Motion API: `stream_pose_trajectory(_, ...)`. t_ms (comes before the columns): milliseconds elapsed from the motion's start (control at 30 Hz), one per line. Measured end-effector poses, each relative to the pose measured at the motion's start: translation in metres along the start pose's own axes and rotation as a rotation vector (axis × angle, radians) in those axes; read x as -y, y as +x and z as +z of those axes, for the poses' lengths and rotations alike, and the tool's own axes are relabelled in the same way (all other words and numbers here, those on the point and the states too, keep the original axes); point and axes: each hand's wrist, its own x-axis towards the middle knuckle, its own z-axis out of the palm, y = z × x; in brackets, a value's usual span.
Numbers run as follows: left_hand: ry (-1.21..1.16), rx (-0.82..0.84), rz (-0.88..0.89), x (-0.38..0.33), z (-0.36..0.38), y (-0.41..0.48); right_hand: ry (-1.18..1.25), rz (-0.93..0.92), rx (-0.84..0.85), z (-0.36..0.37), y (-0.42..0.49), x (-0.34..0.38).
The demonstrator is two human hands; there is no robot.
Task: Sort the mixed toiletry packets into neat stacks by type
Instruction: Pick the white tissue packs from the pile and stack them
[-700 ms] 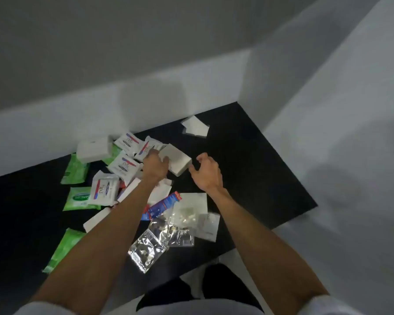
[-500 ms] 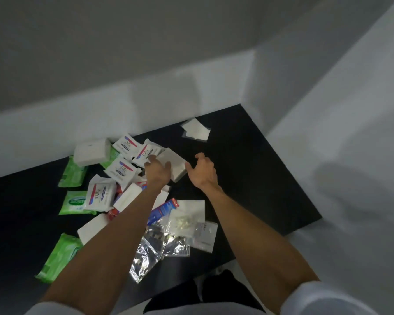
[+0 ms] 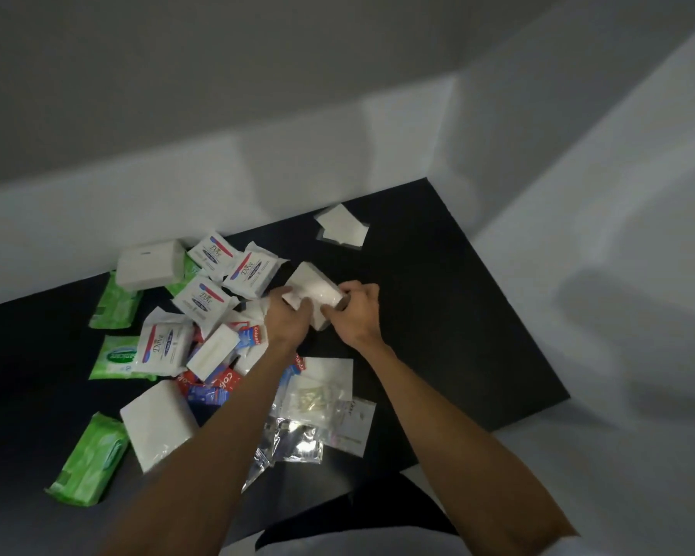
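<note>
Black surface [image 3: 438, 315]: left hand [image 3: 287, 321] and right hand [image 3: 356, 315] grip a white pack [image 3: 311, 288] between them. Pile [image 3: 205, 302] left of them lies mixed; sachets [image 3: 342, 230] beyond are perhaps a first stack.

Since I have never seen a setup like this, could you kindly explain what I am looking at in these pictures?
There is no machine here. A person works with two bare hands, filmed by a wide-angle camera worn on the head, which looks forward and down along the forearms. On the black table lies a mixed pile: Dove packets, green wipe packs, plain white packs, red and blue Colgate boxes and clear plastic bags. Some flat white sachets lie apart at the far side. The left hand and right hand together grip one white packet, each at one end.
</note>
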Motion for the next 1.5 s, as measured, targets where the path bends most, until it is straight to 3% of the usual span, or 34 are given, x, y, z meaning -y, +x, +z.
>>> stream_pose_trajectory(267, -0.415, 0.252, -0.28, -0.009, 0.024, -0.017, -0.077, -0.332, -0.084, -0.031, -0.043, -0.038)
stream_pose_trajectory(467, -0.455, 0.236, -0.228, -0.01, 0.043, -0.026, -0.137, -0.391, -0.001, -0.038, -0.061, -0.052)
stream_pose_trajectory(600, -0.444, 0.194, -0.236, -0.012, 0.043, -0.027, -0.008, -0.34, -0.031, -0.045, -0.063, -0.058)
stream_pose_trajectory(700, -0.433, 0.179, -0.258, -0.013, 0.042, -0.031, 0.027, -0.186, -0.128, -0.046, -0.056, -0.06)
stream_pose_trajectory(867, -0.371, 0.228, -0.216, -0.011, 0.05, -0.037, 0.132, -0.069, -0.065, -0.038, -0.043, -0.06)
stream_pose_trajectory(1100, 0.113, 0.197, 0.101, -0.003, 0.067, -0.04, 0.058, -0.034, -0.168, -0.051, -0.033, -0.077)
stream_pose_trajectory(1267, 0.044, 0.311, 0.067, -0.011, 0.099, -0.054, -0.021, -0.006, -0.217, -0.084, -0.03, -0.09)
stream_pose_trajectory(1500, -0.009, 0.327, 0.086, -0.019, 0.137, -0.072, -0.123, 0.019, -0.208, -0.124, -0.028, -0.109)
